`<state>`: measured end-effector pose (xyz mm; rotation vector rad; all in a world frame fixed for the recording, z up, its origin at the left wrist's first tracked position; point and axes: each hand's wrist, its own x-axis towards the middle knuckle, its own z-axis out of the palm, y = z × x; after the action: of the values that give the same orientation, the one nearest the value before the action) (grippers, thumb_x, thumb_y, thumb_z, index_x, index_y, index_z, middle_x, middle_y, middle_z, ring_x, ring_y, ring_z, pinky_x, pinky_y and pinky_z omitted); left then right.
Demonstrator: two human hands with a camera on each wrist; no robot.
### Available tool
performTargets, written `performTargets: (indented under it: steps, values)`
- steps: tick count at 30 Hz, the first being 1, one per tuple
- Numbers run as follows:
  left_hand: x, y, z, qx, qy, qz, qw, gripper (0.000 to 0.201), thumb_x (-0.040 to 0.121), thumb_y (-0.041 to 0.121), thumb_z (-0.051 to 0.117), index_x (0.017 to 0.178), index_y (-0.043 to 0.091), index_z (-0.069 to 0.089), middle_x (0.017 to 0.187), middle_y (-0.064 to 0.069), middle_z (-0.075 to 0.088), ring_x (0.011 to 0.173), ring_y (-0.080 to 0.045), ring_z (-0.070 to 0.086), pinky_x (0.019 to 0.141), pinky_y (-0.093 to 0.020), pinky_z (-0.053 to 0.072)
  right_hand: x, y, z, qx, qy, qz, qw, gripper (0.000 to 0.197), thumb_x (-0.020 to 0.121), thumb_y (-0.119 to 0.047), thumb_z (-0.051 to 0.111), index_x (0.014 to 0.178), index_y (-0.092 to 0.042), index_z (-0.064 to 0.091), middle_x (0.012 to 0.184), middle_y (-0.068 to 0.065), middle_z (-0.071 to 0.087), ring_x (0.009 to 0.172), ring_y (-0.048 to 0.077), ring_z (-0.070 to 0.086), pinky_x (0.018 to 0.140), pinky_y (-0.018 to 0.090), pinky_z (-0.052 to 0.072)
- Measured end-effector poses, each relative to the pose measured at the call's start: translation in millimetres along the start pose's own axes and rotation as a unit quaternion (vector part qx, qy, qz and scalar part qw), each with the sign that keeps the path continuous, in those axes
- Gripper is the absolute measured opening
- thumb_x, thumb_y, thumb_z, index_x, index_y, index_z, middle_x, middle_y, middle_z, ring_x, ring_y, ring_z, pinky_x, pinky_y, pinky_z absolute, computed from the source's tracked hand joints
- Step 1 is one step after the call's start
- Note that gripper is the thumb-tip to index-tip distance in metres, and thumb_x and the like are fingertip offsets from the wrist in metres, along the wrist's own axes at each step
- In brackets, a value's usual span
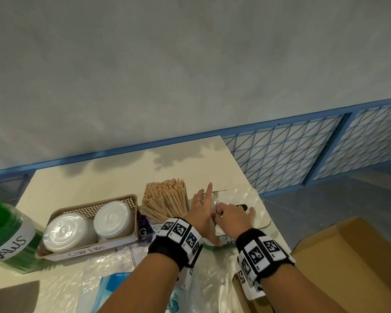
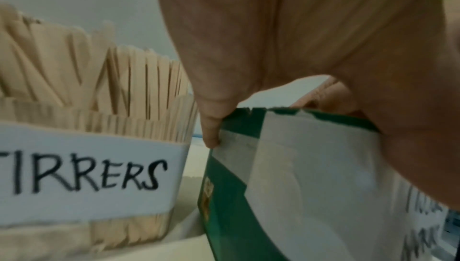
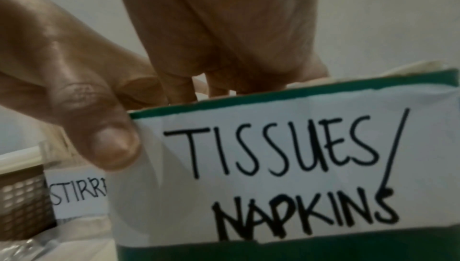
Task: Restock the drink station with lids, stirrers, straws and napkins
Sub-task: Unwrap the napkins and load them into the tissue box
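Note:
A green napkin box (image 3: 273, 157) with a white label reading TISSUES/NAPKINS stands at the table's right end, beside the stirrer jar (image 1: 167, 197). My left hand (image 1: 201, 213) lies against the box's left corner with its fingers straight, its thumb (image 2: 211, 127) pressing that corner of the box (image 2: 311, 167). My right hand (image 1: 230, 216) curls its fingers over the front wall into the box, with the thumb (image 3: 109, 139) on the label. White napkins (image 3: 248, 66) show behind those fingers. In the head view the hands hide most of the box.
A tan basket (image 1: 131, 199) labelled CUP LIDS holds two lid stacks, left of the stirrers. A green straw container (image 1: 2, 233) stands at far left. Crinkled clear plastic (image 1: 113, 267) and a blue packet (image 1: 115, 288) cover the near table. An open cardboard box (image 1: 348, 256) sits right; blue mesh railing (image 1: 303, 154) behind.

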<state>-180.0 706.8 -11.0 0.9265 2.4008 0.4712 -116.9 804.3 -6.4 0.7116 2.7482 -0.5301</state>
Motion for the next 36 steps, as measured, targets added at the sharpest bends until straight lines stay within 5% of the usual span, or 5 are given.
performTargets:
  steps: [18,23,28,33,36]
  values:
    - [-22.5,-14.7,22.2,-0.118,0.083,0.040,0.989,0.145,0.057,0.025,0.087,0.138,0.028,-0.033,0.154,-0.006,0.002,0.143,-0.026,0.012,0.109,-0.036,0.025,-9.3,1.5,14.3,0.078,0.039,-0.001,0.996,0.030,0.097,-0.036,0.037,0.097,-0.024,0.065,0.092,-0.006,0.051,0.104,0.016,0.053,0.112,0.050,0.004]
    - [-22.0,-18.5,24.5,-0.158,0.081,0.052,0.983,0.150,0.055,0.026,0.088,0.134,0.028,-0.040,0.156,-0.005,0.006,0.145,-0.026,0.001,0.115,-0.038,0.011,-11.7,3.3,13.0,0.121,0.049,-0.007,0.991,0.023,0.098,-0.037,0.038,0.086,-0.029,0.055,0.095,-0.005,0.053,0.104,0.015,0.053,0.113,0.048,0.003]
    - [-15.1,-35.4,31.3,-0.255,0.102,0.079,0.958,0.155,0.043,0.037,0.089,0.127,0.050,-0.041,0.155,-0.005,0.017,0.142,-0.022,0.024,0.115,-0.045,0.028,-7.2,5.8,10.1,0.210,0.083,-0.020,0.974,0.029,0.099,-0.035,0.035,0.084,-0.022,0.056,0.100,0.002,0.058,0.100,0.021,0.051,0.113,0.045,0.013]
    - [-16.6,-33.2,36.7,-0.216,0.080,0.076,0.970,0.157,0.041,0.049,0.088,0.125,0.045,-0.045,0.158,-0.007,-0.006,0.147,-0.023,0.002,0.117,-0.048,0.021,-5.0,6.9,14.0,0.282,0.151,-0.071,0.945,0.039,0.098,-0.027,0.040,0.060,-0.029,0.033,0.071,-0.001,0.047,0.074,0.019,0.046,0.084,0.039,0.040]
    - [-26.9,-31.4,32.8,-0.189,0.072,0.059,0.978,0.154,0.050,0.042,0.089,0.127,0.033,-0.044,0.154,-0.009,-0.025,0.144,-0.024,-0.017,0.120,-0.047,0.010,-12.4,7.0,6.6,0.324,0.175,-0.093,0.925,0.037,0.099,-0.026,0.039,0.062,-0.025,0.035,0.066,-0.002,0.043,0.066,0.016,0.042,0.067,0.030,0.034]
